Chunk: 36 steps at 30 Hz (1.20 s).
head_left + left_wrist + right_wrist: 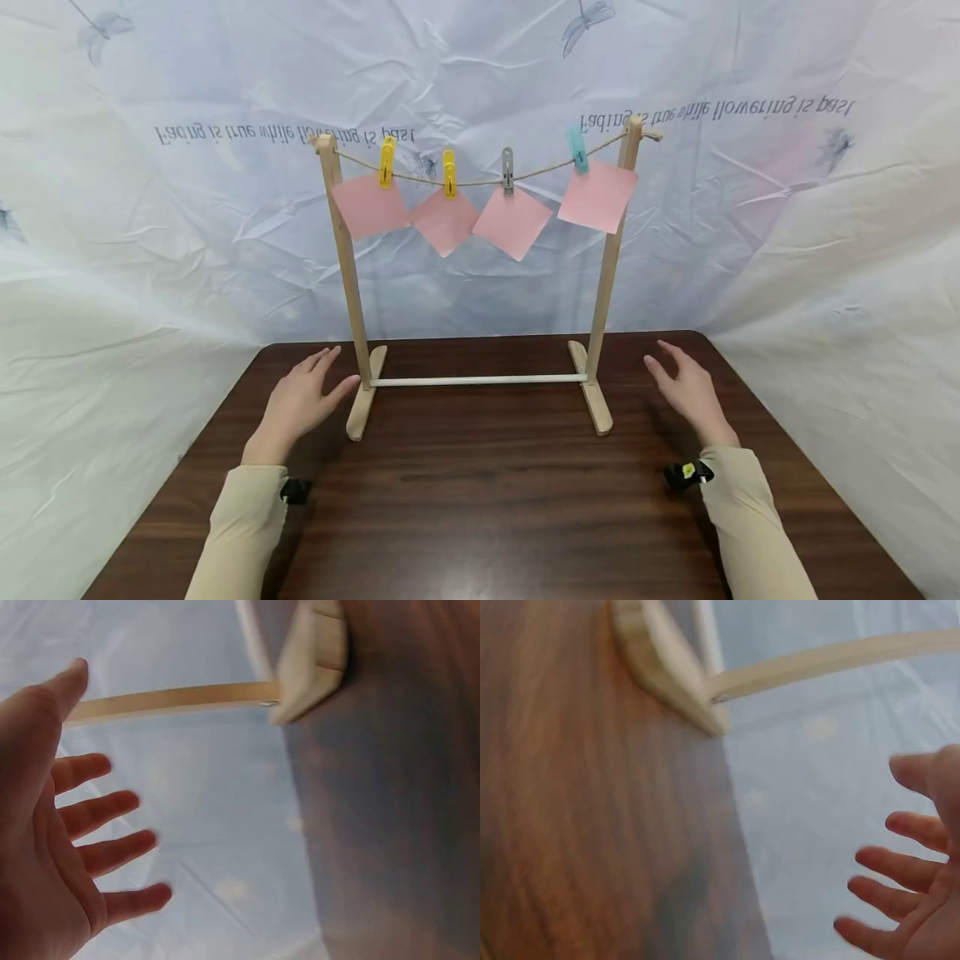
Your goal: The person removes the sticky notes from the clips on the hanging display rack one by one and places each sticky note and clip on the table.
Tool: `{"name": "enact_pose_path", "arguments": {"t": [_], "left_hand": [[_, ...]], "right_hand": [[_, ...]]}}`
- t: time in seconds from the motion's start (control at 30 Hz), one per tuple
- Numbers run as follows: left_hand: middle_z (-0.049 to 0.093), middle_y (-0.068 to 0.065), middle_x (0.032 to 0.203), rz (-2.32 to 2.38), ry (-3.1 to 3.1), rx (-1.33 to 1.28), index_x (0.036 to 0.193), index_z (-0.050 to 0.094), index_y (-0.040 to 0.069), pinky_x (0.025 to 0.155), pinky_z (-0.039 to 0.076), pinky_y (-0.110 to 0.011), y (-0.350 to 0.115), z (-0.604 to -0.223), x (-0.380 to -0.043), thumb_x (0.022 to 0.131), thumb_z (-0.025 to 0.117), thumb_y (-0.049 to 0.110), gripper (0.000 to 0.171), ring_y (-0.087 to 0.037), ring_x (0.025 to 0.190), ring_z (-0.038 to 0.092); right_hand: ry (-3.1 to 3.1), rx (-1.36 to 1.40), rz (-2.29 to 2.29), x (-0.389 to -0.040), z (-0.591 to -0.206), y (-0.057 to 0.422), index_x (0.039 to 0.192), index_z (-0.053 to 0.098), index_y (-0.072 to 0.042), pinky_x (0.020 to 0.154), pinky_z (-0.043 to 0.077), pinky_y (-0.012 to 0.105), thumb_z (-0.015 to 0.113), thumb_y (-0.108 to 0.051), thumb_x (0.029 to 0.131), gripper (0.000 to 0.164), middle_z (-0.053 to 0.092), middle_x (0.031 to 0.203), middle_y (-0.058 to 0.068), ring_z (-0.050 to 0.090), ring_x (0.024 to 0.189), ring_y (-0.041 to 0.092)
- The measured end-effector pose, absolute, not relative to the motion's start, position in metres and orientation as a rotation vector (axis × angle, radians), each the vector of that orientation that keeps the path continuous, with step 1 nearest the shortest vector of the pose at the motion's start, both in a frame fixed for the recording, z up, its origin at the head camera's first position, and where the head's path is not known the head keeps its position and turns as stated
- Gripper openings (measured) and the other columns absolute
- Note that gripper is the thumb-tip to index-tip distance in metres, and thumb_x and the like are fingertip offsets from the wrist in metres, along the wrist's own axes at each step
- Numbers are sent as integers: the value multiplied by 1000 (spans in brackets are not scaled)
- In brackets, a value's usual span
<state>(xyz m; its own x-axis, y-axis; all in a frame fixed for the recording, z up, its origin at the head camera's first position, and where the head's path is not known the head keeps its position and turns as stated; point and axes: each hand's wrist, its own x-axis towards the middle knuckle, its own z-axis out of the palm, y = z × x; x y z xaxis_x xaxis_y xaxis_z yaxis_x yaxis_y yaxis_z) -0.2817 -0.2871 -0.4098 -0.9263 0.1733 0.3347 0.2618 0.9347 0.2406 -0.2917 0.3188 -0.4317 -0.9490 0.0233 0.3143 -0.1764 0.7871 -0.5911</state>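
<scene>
A wooden stand with two posts [347, 267] and a white crossbar [480, 381] rises from the table. Along the twine [480, 182] strung between its tops hang several pink paper squares [442, 222], held by two yellow clothespins [386, 162], a grey clothespin [507, 171] and a teal clothespin [577, 151]. My left hand [298, 402], fingers spread, is just left of the stand's left foot [367, 393]. To the right of the right foot [591, 392], my right hand [692, 395] has its fingers extended too. Both wrist views show bare palms holding nothing.
Beneath everything is a dark brown wooden table [465, 500] with rounded back corners. Pale printed fabric [480, 292] hangs close behind it and along both sides. Each wrist carries a small black camera mount [686, 475] at the beige sleeve.
</scene>
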Motion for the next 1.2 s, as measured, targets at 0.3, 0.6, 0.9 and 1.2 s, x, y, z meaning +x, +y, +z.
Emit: {"name": "enact_pose_path", "arguments": {"t": [0.3,0.6,0.9,1.2], "left_hand": [[61,-21,133,-556,-2651,-478,137,60,5,91,48,-63,-266,-371,-280,104,57,41,50,-44,117,59],[67,-10,124,-790,-2573,-666,136,63,12,81,55,-51,-232,-334,-277,103,60,37,41,-29,104,66],[67,-6,127,-899,-2489,-870,134,64,15,96,52,-48,-193,-294,-280,103,60,35,38,-23,107,66],[69,-1,122,-955,-2448,-956,133,65,17,95,52,-41,-152,-249,-282,103,58,38,37,-20,108,64]], "right_hand": [[-2400,60,1089,-282,-404,309,130,65,-6,80,49,30,52,-38,106,42,69,119,19,63,106,26],[-2284,123,1334,-275,-376,293,127,67,-6,81,50,13,55,-38,104,41,71,111,12,67,97,4],[-2186,207,1462,-275,-348,273,129,67,-5,85,51,15,63,-29,102,36,72,107,0,65,97,3],[-2066,263,1552,-284,-326,251,122,69,-3,82,53,20,65,-29,101,34,73,99,-6,67,93,8]]}}
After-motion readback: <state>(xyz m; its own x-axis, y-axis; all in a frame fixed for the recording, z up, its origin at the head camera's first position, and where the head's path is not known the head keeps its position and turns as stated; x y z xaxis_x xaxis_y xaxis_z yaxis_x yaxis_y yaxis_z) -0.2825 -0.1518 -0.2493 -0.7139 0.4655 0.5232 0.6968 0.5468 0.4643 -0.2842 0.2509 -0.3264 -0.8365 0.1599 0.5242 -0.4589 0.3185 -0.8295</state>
